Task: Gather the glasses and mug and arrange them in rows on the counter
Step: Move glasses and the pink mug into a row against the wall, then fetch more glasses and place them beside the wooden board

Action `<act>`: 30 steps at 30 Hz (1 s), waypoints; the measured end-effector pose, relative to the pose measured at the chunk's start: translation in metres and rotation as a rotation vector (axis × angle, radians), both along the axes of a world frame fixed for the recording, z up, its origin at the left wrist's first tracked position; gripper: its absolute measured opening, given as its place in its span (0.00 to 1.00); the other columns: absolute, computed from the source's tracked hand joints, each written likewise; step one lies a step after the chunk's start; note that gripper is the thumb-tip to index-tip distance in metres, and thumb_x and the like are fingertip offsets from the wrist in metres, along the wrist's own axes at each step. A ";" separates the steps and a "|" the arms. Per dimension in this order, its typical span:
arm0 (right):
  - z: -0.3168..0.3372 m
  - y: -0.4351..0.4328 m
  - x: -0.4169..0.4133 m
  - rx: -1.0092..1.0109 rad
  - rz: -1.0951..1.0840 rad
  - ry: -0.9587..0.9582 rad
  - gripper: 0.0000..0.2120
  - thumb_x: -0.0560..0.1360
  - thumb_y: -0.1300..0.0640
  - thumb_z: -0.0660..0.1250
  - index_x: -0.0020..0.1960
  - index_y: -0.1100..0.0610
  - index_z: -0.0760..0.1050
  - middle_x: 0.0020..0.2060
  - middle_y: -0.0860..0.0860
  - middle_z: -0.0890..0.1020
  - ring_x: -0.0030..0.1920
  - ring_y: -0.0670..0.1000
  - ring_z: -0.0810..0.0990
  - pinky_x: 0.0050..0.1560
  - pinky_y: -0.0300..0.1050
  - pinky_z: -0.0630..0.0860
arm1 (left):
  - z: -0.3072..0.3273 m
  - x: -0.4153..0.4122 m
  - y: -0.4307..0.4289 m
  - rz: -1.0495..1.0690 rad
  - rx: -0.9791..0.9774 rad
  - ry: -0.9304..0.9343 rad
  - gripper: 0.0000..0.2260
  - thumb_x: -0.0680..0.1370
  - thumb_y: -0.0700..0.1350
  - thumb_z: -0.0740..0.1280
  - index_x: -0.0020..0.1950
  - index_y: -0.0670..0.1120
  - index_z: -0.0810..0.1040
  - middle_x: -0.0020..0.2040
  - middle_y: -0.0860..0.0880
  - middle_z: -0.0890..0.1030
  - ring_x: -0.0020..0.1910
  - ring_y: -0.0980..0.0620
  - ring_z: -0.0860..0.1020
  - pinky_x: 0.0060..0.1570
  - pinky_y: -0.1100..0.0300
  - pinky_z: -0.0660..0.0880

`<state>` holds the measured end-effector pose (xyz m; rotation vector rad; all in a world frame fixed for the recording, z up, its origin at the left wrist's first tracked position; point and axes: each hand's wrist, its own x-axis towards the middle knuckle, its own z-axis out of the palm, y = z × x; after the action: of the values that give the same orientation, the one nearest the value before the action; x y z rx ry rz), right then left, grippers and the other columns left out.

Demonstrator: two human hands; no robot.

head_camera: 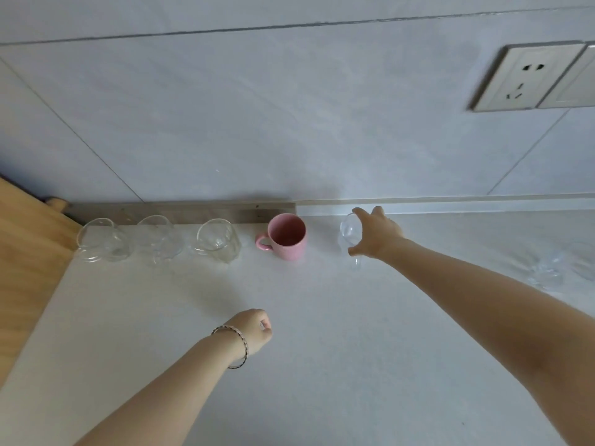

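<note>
A pink mug (287,237) stands at the back of the white counter (322,349), handle to the left. Left of it three clear glasses stand in a row along the wall: one (103,241), a second (159,238), a third (219,241). Right of the mug, my right hand (375,235) grips a clear stemmed glass (349,235) by its bowl; its foot is near the counter. My left hand (254,329), with a bracelet on the wrist, rests in a loose fist on the counter and holds nothing. More clear glassware (553,268) sits blurred at the far right.
A wooden board (25,268) lies at the counter's left side. A grey strip (183,210) runs along the wall's base behind the glasses. A wall socket (524,78) is at the upper right.
</note>
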<state>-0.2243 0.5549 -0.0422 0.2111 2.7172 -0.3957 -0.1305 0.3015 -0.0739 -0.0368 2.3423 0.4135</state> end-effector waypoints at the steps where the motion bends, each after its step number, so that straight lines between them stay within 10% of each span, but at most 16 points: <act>1: -0.002 -0.003 -0.005 0.008 0.006 -0.010 0.40 0.66 0.50 0.74 0.72 0.49 0.59 0.63 0.56 0.66 0.56 0.59 0.78 0.50 0.47 0.74 | -0.002 -0.002 -0.004 -0.009 0.006 0.002 0.02 0.78 0.43 0.59 0.46 0.49 0.70 0.61 0.47 0.78 0.52 0.50 0.74 0.51 0.63 0.68; 16: -0.010 0.046 0.123 -0.050 -0.115 -0.173 0.29 0.75 0.53 0.66 0.73 0.53 0.61 0.70 0.54 0.66 0.68 0.54 0.70 0.67 0.47 0.69 | -0.001 0.010 0.023 -0.188 -0.002 0.011 0.05 0.77 0.43 0.58 0.48 0.49 0.73 0.54 0.49 0.77 0.55 0.50 0.75 0.57 0.60 0.71; 30: 0.046 0.280 0.367 -0.010 -0.420 -0.032 0.25 0.73 0.44 0.67 0.68 0.52 0.69 0.67 0.53 0.70 0.66 0.54 0.71 0.65 0.47 0.69 | 0.016 0.144 0.246 -0.432 0.014 0.099 0.11 0.78 0.43 0.59 0.58 0.45 0.77 0.60 0.47 0.79 0.60 0.49 0.77 0.58 0.62 0.71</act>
<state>0.1430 0.8344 0.0038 0.7842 2.6278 -0.5152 0.0130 0.5473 -0.0575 0.4977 2.3580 0.2191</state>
